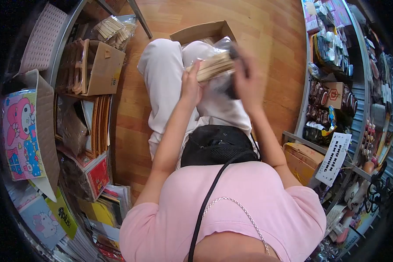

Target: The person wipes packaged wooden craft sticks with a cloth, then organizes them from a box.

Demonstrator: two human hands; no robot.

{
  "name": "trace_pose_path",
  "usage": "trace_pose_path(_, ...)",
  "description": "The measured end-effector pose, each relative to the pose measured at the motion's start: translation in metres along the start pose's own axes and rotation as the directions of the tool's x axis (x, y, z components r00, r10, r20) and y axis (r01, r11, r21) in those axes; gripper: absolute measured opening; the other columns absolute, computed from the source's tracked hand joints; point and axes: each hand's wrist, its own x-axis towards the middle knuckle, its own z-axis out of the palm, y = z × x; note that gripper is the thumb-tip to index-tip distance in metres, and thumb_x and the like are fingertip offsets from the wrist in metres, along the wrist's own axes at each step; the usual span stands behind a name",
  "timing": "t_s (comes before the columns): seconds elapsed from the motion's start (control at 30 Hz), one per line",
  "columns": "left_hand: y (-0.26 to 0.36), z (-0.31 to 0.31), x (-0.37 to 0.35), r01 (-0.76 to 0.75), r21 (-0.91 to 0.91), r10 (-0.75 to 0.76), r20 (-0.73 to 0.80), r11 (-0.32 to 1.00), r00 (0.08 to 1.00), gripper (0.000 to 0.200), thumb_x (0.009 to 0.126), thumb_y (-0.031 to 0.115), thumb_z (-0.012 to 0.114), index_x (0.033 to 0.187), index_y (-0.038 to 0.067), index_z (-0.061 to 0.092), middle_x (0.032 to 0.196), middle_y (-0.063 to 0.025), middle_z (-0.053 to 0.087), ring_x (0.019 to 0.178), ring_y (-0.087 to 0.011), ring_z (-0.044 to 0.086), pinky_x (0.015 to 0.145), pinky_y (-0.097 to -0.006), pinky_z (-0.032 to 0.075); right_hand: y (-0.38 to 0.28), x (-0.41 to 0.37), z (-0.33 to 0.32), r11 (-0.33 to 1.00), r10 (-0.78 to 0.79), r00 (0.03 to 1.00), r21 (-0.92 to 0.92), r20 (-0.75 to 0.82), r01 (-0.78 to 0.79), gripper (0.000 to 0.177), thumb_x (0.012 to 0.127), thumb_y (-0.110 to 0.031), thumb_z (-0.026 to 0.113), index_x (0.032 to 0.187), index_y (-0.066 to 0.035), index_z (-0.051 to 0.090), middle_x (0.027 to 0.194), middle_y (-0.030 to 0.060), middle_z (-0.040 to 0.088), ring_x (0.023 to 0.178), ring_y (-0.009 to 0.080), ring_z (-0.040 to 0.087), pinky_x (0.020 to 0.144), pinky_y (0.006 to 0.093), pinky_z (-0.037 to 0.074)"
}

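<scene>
My left hand is closed on the near-left end of a bundle of flat pale wooden sticks in clear plastic wrap. The bundle is held over my lap, above the light trousers. At its right end, my right hand is blurred by motion, its fingers curled over a dark, soft-looking thing that I cannot make out. This dark thing lies against the bundle's right end. Just beyond my knees, an open cardboard box sits on the floor, with plastic-wrapped items partly visible inside.
More bagged wooden sticks lie on the left shelf, above a cardboard box and stacked frames. A metal rack with packaged goods stands at the right. A black waist bag rests on my lap.
</scene>
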Motion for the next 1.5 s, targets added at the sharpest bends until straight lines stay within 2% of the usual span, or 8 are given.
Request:
trace_pose_path(0.2, -0.007, 0.000, 0.008, -0.150, 0.162, 0.176, -0.162, 0.975, 0.971, 0.064, 0.093, 0.054, 0.030, 0.124, -0.001, 0.044, 0.116, -0.0124, 0.053, 0.112, -0.0186, 0.048, 0.093, -0.0290, 0.038, 0.032, -0.001, 0.078, 0.840, -0.353, 0.900, -0.337, 0.254, 0.425, 0.030, 0.080, -0.018, 0.058, 0.108, -0.009, 0.061, 0.109, 0.0111, 0.061, 0.110, 0.0278, 0.052, 0.097, 0.0402, 0.037)
trace_pose_path(0.43, -0.001, 0.018, -0.004, -0.146, 0.413, 0.233, -0.168, 0.899, 0.958, 0.062, 0.096, 0.048, 0.028, 0.099, -0.005, 0.059, 0.089, -0.0094, 0.063, 0.081, -0.0168, 0.059, 0.073, -0.0289, 0.046, 0.090, 0.026, 0.066, 0.957, 0.044, 0.993, -0.289, 0.107, -0.011, 0.030, 0.082, -0.015, 0.052, 0.110, -0.006, 0.060, 0.110, 0.0146, 0.060, 0.108, 0.0320, 0.052, 0.094, 0.0421, 0.039)
trace_pose_path(0.8, -0.024, -0.001, 0.012, -0.190, 0.148, 0.220, -0.224, 0.971, 0.949, 0.048, 0.096, 0.039, 0.034, 0.113, -0.003, 0.050, 0.110, -0.0115, 0.055, 0.098, -0.0164, 0.054, 0.083, -0.0281, 0.044, 0.074, 0.058, 0.086, 0.937, -0.285, 0.837, -0.048, 0.468, 0.346, 0.030, 0.089, -0.028, 0.045, 0.110, -0.014, 0.061, 0.106, 0.0088, 0.063, 0.100, 0.0261, 0.058, 0.084, 0.0367, 0.046)
trace_pose_path(0.97, -0.012, 0.021, -0.008, -0.139, 0.478, 0.315, -0.309, 0.867, 0.897, 0.055, 0.096, 0.040, 0.032, 0.100, -0.009, 0.056, 0.094, -0.0166, 0.061, 0.084, -0.0215, 0.058, 0.076, -0.0314, 0.045, 0.084, 0.054, 0.061, 0.911, 0.385, 0.868, -0.280, 0.315, -0.302, 0.032, 0.088, -0.025, 0.045, 0.113, -0.009, 0.059, 0.112, 0.0125, 0.060, 0.105, 0.0281, 0.055, 0.089, 0.0378, 0.043)
trace_pose_path(1.13, -0.020, 0.009, 0.003, -0.058, 0.521, 0.290, -0.377, 0.852, 0.879, 0.054, 0.097, 0.040, 0.030, 0.108, -0.007, 0.054, 0.102, -0.0186, 0.059, 0.092, -0.0235, 0.057, 0.080, -0.0317, 0.044, 0.045, -0.010, 0.081, 0.948, -0.132, 0.989, -0.283, 0.074, 0.147, 0.034, 0.084, -0.013, 0.051, 0.116, -0.002, 0.055, 0.119, 0.0179, 0.054, 0.114, 0.0322, 0.048, 0.097, 0.0406, 0.036)
trace_pose_path(1.23, -0.021, -0.003, 0.010, -0.121, -0.366, 0.106, -0.062, 0.923, 0.992, 0.049, 0.097, 0.042, 0.029, 0.132, 0.008, 0.034, 0.127, -0.0109, 0.044, 0.115, -0.0210, 0.045, 0.096, -0.0339, 0.038, 0.027, -0.005, 0.080, 0.947, -0.241, 0.914, -0.127, 0.326, 0.295, 0.034, 0.087, -0.015, 0.049, 0.120, -0.009, 0.054, 0.123, 0.0115, 0.053, 0.117, 0.0292, 0.047, 0.099, 0.0392, 0.035)
trace_pose_path(1.4, -0.016, 0.013, 0.001, -0.131, -0.237, 0.098, -0.148, 0.963, 0.984, 0.049, 0.096, 0.043, 0.035, 0.127, 0.007, 0.042, 0.119, -0.0095, 0.051, 0.105, -0.0176, 0.050, 0.085, -0.0301, 0.043, 0.061, 0.035, 0.073, 0.919, -0.319, 0.883, -0.115, 0.345, 0.377, 0.028, 0.085, -0.024, 0.051, 0.109, -0.014, 0.062, 0.103, 0.0079, 0.064, 0.096, 0.0266, 0.059, 0.084, 0.0367, 0.045)
trace_pose_path(1.5, -0.027, 0.007, 0.007, -0.108, 0.078, 0.127, -0.318, 0.991, 0.939, 0.059, 0.093, 0.049, 0.036, 0.119, -0.003, 0.047, 0.101, -0.0136, 0.060, 0.088, -0.0209, 0.057, 0.077, -0.0313, 0.044, 0.083, 0.051, 0.065, 0.996, 0.001, 0.956, -0.090, 0.294, 0.027, 0.028, 0.087, -0.024, 0.048, 0.109, -0.012, 0.061, 0.102, 0.0111, 0.064, 0.094, 0.0293, 0.060, 0.082, 0.0376, 0.046)
